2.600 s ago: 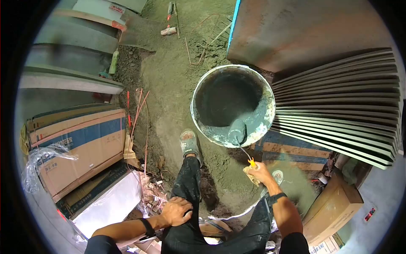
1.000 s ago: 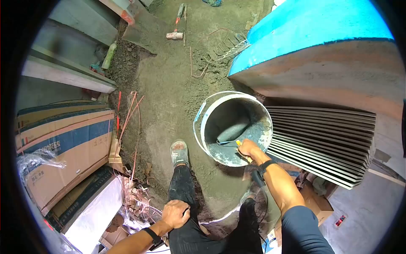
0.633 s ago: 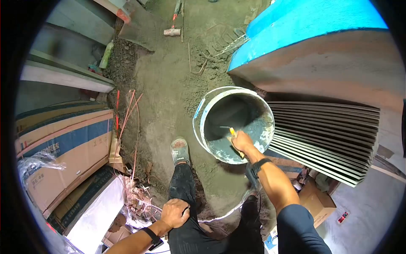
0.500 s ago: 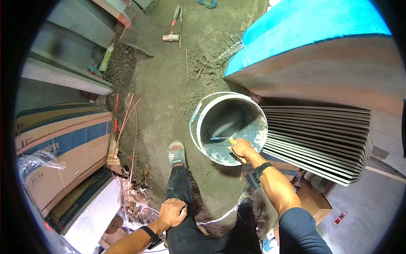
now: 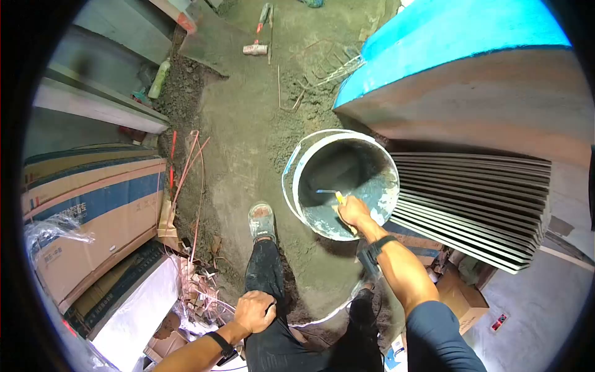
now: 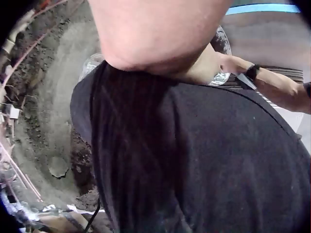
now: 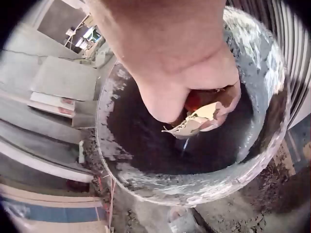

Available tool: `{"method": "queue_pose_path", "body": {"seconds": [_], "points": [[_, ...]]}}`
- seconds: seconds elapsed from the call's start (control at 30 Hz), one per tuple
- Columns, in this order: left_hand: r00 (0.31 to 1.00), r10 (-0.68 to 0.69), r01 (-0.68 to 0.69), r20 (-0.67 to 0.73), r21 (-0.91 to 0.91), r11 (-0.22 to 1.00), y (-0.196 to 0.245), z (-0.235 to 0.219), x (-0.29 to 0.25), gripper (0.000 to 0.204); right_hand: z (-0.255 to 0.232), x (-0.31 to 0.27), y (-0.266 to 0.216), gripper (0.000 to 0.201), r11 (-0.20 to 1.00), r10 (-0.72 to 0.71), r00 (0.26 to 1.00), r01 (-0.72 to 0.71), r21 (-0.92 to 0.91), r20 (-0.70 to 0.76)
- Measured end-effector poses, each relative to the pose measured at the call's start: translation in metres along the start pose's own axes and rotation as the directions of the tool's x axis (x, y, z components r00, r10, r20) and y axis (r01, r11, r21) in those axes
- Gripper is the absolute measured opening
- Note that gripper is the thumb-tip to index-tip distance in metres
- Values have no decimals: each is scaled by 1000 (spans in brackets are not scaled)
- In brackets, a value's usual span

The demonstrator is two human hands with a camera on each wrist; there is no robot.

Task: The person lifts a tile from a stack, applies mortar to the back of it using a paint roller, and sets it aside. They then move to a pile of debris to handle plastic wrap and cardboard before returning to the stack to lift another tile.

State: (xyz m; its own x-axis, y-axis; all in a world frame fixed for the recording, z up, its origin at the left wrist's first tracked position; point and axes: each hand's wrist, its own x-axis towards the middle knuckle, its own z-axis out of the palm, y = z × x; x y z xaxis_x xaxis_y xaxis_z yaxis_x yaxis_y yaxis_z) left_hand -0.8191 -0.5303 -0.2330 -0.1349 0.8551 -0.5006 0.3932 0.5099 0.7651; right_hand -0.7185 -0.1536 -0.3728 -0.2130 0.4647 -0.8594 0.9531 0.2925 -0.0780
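My right hand (image 5: pixel 354 212) grips the yellow handle (image 5: pixel 339 197) of a paint roller over the white, splattered bucket (image 5: pixel 382 193). The roller's metal rod (image 5: pixel 325 191) reaches inward, and its sleeve is hidden in the dark grey contents. A torn tan scrap (image 7: pixel 201 118) sits in the same grip, as the right wrist view shows. My left hand (image 5: pixel 255 311) rests on the left knee of the black trousers, holding nothing. In the left wrist view, skin (image 6: pixel 155 36) above the dark trouser leg (image 6: pixel 194 145) fills the middle.
A stack of thin grey panels (image 5: pixel 471 204) stands right of the bucket, below a blue-edged slab (image 5: pixel 458 49). Boxes (image 5: pixel 102 211) lean at left, by debris (image 5: pixel 198 288). A hammer (image 5: pixel 255 49) and a rake (image 5: pixel 338 73) lie on the muddy floor.
My right hand has moved up and left from beside the bucket to over it. The roller sleeve, visible against the wall earlier, has gone down out of sight. My left hand stays on the knee.
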Motion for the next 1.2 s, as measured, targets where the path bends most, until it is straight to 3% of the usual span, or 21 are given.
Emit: {"method": "queue_pose_path", "body": {"seconds": [0.17,0.3,0.47,0.57,0.67,0.83,0.97,1.1,1.2], "points": [[1000,-23,23,6,18,1000,4,3,0,21,-22,-16,11,36,993,-48,999,49,-107,21],[1000,-24,24,-6,1,1000,-1,1,-5,21,4,54,16,34,986,48,991,-27,-164,126],[1000,1,-1,20,-37,999,-14,3,-9,21,8,64,-32,37,989,90,993,-80,-128,73],[1000,-6,6,4,-22,1000,-6,0,-5,21,3,24,-13,44,997,16,999,-18,-71,-32],[1000,-15,15,-5,15,1000,-2,-1,-4,21,-15,-4,-7,42,994,8,1000,-5,-109,28],[1000,-26,26,3,43,999,-1,6,-5,23,-17,-5,7,37,991,8,996,4,-131,90],[999,-31,30,36,41,999,-5,17,-11,24,4,-2,25,39,1000,-5,1000,5,-10,27],[999,-23,19,47,82,996,3,30,-15,24,-24,-83,40,41,983,-143,990,141,120,2],[996,-47,37,75,133,990,12,40,-16,26,-24,-144,79,37,933,-197,978,208,294,-65]]}}
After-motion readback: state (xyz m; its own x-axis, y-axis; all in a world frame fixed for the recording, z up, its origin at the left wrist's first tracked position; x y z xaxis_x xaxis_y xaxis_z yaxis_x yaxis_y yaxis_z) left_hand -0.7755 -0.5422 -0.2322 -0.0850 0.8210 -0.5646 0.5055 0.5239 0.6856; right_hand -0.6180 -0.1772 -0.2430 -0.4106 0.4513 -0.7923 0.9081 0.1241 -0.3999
